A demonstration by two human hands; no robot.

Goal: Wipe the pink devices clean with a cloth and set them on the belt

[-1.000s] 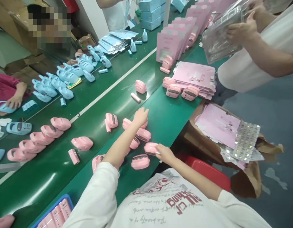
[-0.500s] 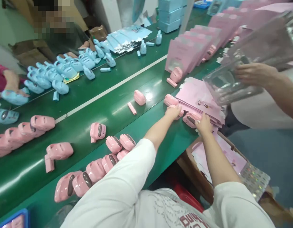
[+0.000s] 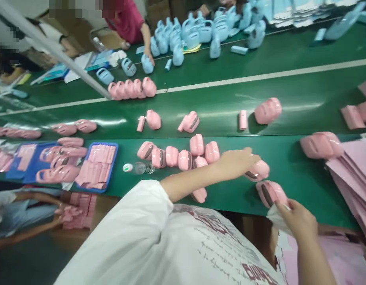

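Note:
My left hand (image 3: 240, 163) reaches across the green bench with its fingers closed on a pink plastic toy (image 3: 258, 171), hiding part of it. Just right of that, a second pink toy (image 3: 271, 192) shows a dark oval window. The fingertips of my right hand (image 3: 300, 219) touch this one's near edge, while a white cloth or tissue (image 3: 279, 217) is pinched in the same hand. Several more pink toys (image 3: 185, 160) stand in a cluster left of my left hand, some behind my forearm.
Pink toys with small pink pieces (image 3: 243, 120) lie on the green belt (image 3: 215, 107). Pink printed sheets (image 3: 355, 174) are stacked at right. A bottle (image 3: 141, 168) and a blue tray (image 3: 113, 170) are leftward. Co-workers' hands (image 3: 148, 51) handle blue toys across the belt.
The view has swung left. Both hands have come away from the pink sheets, and the pink toys by them now stand apart from the stack. A white cloth now shows in my right hand.

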